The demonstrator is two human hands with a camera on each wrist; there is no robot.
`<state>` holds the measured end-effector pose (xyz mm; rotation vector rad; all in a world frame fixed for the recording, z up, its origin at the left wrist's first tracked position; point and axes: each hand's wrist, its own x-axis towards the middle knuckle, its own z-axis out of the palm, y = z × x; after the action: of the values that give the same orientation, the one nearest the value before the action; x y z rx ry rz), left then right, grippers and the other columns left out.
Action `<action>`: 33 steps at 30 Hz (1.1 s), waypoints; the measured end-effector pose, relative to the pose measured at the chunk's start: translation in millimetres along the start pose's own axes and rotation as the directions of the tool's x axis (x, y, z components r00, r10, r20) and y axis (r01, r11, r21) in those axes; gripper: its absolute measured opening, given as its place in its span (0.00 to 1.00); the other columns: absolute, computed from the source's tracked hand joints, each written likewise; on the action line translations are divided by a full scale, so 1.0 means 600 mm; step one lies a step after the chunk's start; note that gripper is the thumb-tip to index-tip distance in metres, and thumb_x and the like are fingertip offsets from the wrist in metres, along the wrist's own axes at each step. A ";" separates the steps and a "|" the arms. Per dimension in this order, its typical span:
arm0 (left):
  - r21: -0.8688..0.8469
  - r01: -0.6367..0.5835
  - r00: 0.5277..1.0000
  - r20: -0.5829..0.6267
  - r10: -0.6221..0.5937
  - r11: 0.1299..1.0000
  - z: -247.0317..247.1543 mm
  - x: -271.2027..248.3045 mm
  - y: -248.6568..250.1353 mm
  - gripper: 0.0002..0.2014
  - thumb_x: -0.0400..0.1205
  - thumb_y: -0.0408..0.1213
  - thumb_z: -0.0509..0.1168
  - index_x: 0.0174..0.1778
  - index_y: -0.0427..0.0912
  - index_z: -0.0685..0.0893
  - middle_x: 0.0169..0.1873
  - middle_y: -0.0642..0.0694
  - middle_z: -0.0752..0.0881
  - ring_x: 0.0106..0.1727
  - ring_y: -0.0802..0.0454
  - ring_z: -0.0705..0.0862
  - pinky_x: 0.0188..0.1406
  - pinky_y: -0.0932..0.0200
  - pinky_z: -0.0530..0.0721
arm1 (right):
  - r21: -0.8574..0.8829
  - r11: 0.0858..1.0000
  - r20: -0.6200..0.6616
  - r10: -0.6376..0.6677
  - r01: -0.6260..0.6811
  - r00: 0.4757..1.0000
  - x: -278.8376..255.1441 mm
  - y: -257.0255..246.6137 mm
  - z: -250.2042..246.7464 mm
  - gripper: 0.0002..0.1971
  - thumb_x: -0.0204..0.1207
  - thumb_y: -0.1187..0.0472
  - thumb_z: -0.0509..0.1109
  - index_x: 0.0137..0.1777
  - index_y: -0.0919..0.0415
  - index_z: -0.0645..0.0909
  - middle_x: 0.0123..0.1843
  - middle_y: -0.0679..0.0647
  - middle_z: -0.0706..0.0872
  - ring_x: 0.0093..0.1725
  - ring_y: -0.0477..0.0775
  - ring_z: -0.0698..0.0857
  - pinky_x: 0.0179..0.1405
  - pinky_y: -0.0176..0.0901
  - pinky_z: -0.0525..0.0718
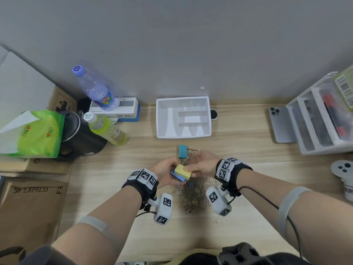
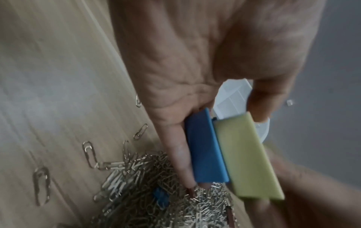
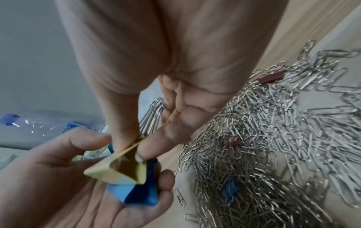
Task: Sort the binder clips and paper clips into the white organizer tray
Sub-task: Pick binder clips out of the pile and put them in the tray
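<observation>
Head view: left hand (image 1: 166, 174) cups the blue binder clip (image 1: 177, 176); right hand (image 1: 202, 165) pinches the yellow binder clip (image 1: 184, 171) atop it; white organizer tray (image 1: 161, 119) lies straight ahead, equally near both hands.

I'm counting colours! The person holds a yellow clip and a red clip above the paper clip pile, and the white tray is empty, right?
Nearly. The clip under the yellow binder clip is blue, not red: the blue binder clip shows plainly in the left wrist view. The rest is right.
</observation>
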<state>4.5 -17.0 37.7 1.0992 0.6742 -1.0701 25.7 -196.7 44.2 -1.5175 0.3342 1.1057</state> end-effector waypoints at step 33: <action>0.037 -0.139 0.975 -0.169 0.144 0.990 -0.113 0.032 0.056 0.17 0.81 0.43 0.69 0.56 0.32 0.84 0.47 0.38 0.85 0.48 0.44 0.85 0.56 0.47 0.82 | -0.879 0.469 -0.082 -0.326 0.085 0.942 0.107 -0.029 -0.042 0.06 0.74 0.59 0.74 0.40 0.53 0.79 0.35 0.48 0.80 0.38 0.53 0.83 0.29 0.38 0.70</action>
<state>47.3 42.3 10.0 1.2524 0.7086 -0.8709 82.6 -190.7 1.9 -2.5482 -0.3478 0.9049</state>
